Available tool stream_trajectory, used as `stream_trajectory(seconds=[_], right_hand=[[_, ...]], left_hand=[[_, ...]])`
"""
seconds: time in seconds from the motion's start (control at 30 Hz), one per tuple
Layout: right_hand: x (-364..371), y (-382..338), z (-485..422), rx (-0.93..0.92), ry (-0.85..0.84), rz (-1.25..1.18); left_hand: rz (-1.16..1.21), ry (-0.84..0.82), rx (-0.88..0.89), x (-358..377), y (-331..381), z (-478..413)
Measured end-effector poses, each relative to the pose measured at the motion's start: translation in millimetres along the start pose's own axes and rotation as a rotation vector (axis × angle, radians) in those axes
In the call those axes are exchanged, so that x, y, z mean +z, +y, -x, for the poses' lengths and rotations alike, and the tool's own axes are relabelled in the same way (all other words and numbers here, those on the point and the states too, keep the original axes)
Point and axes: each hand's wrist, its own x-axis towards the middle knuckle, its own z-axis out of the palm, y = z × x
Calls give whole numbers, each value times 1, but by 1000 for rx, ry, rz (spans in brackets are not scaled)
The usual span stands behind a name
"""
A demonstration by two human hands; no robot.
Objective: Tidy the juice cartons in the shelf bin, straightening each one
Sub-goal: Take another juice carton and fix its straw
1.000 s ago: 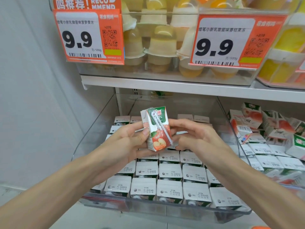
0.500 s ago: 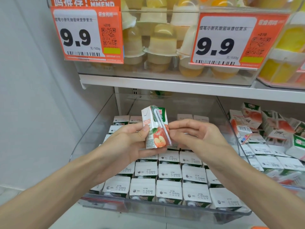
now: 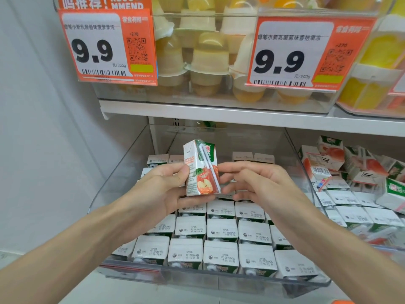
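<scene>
— Leftmost entry?
— Left hand (image 3: 162, 189): thumb on the near face, fingers behind, clamped on small white-and-red cardboard juice carton (image 3: 201, 170).
— Carton's place?
— Between both hands, upright, slightly tilted, lifted above clear plastic shelf bin (image 3: 219, 279).
— Next?
— Right hand (image 3: 258, 183): index fingertip and thumb pinching the carton's right edge.
— Below the hands?
— White-topped cartons in neat rows (image 3: 219, 231), upright.
— Right of the right hand?
— Jumbled red-and-white cartons (image 3: 350, 167), tipped over.

One carton (image 3: 201, 170) above the bin (image 3: 219, 279) — cups (image 3: 208, 60) overhead
</scene>
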Motion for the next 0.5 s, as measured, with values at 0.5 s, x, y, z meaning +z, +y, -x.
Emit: stream_trajectory(seconds=[0.5], right_hand=[[0, 1, 4, -80, 17, 55]], left_hand=[[43, -34, -34, 5, 1, -1]])
